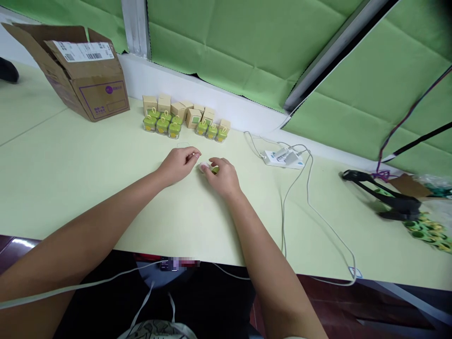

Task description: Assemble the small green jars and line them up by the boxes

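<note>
Over the middle of the table, my right hand (224,178) curls its thumb and fingers round a small green and whitish container (204,167). Its pale end pokes out toward the left, and the fingers cover most of the rest. Just left of it, my left hand (179,165) has its thumb and fingertips pinched together; whatever may be between them is too small to make out. Behind the hands stand several small clear jars with green lids and loops (162,125) in a left group, and more such green-lidded jars (211,131) to the right.
Small cardboard boxes (193,117) line up behind the jars. A large open carton (95,89) stands back left. To the right lie a white power strip (283,159) with trailing cables, a black clamp-like stand (384,195) and green-yellow pieces (429,230). The table's front edge runs below my forearms.
</note>
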`<action>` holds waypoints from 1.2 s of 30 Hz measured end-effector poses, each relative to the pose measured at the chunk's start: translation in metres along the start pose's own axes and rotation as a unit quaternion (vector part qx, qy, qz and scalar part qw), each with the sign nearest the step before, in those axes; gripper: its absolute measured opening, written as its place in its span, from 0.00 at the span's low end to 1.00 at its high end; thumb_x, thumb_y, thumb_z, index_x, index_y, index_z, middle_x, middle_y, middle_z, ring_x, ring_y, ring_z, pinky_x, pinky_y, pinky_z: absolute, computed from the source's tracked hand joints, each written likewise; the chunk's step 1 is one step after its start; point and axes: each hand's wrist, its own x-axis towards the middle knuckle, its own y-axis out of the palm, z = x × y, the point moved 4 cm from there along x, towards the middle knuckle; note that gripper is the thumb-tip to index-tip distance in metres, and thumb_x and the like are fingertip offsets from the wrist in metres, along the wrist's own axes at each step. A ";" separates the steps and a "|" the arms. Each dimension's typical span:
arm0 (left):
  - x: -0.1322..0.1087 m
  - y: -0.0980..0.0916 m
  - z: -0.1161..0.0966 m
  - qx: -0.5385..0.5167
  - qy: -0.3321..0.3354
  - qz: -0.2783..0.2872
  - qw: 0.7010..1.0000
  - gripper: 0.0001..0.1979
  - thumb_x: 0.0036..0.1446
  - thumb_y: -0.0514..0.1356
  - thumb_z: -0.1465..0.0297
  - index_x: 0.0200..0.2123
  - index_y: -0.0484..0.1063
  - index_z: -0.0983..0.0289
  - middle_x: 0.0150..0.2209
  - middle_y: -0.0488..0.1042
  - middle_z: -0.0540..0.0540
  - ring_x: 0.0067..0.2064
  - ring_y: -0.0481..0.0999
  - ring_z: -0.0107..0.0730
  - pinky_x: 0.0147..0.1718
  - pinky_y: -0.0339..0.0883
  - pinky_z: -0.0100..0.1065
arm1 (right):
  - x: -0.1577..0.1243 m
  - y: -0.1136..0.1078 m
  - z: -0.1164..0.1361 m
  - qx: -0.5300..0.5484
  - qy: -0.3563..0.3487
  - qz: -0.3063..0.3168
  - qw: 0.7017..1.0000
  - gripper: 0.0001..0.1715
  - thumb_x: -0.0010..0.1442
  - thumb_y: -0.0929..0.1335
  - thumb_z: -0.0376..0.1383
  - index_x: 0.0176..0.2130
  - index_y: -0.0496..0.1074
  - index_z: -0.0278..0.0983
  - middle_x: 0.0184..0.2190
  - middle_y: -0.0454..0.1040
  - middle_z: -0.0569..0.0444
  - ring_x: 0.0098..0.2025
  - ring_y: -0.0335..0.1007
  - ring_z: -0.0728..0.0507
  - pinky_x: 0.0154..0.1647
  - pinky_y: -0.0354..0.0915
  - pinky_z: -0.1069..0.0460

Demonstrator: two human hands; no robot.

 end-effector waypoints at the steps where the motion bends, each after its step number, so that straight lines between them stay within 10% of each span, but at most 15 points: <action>1: -0.001 0.000 -0.001 0.001 0.002 0.003 1.000 0.17 0.68 0.54 0.60 0.45 0.79 0.63 0.33 0.78 0.53 0.30 0.71 0.30 0.33 0.65 0.34 | 0.000 -0.003 0.000 0.023 0.005 -0.022 1.000 0.20 0.62 0.69 0.50 0.46 0.78 0.39 0.42 0.78 0.47 0.43 0.74 0.40 0.49 0.68 0.45; 8: -0.014 0.008 -0.032 0.043 0.144 0.100 0.984 0.28 0.62 0.62 0.57 0.63 0.66 0.59 0.56 0.73 0.59 0.49 0.75 0.40 0.45 0.70 0.39 | -0.003 -0.003 0.014 0.372 0.120 -0.032 0.920 0.29 0.62 0.66 0.63 0.34 0.69 0.40 0.27 0.70 0.58 0.25 0.66 0.48 0.26 0.65 0.52; 14: -0.018 0.018 -0.037 0.075 0.218 0.082 0.969 0.22 0.62 0.61 0.69 0.59 0.70 0.60 0.55 0.73 0.62 0.54 0.74 0.45 0.49 0.71 0.42 | -0.011 0.011 0.032 0.466 0.147 0.008 0.872 0.32 0.60 0.66 0.66 0.34 0.69 0.41 0.28 0.71 0.55 0.32 0.70 0.45 0.31 0.70 0.51; 23: -0.006 -0.001 -0.015 -0.028 0.110 -0.008 0.993 0.28 0.60 0.67 0.59 0.61 0.72 0.62 0.54 0.77 0.60 0.47 0.77 0.38 0.48 0.72 0.39 | -0.004 0.011 0.016 0.547 0.198 0.059 0.812 0.24 0.58 0.73 0.56 0.40 0.76 0.39 0.37 0.80 0.53 0.36 0.77 0.46 0.40 0.74 0.50; 36: -0.004 0.000 -0.012 -0.107 0.031 0.018 0.994 0.30 0.56 0.69 0.59 0.61 0.74 0.60 0.52 0.80 0.56 0.42 0.78 0.33 0.47 0.73 0.35 | -0.002 0.005 0.012 0.581 0.190 0.049 0.790 0.21 0.46 0.82 0.46 0.35 0.79 0.38 0.32 0.80 0.56 0.34 0.75 0.49 0.41 0.75 0.52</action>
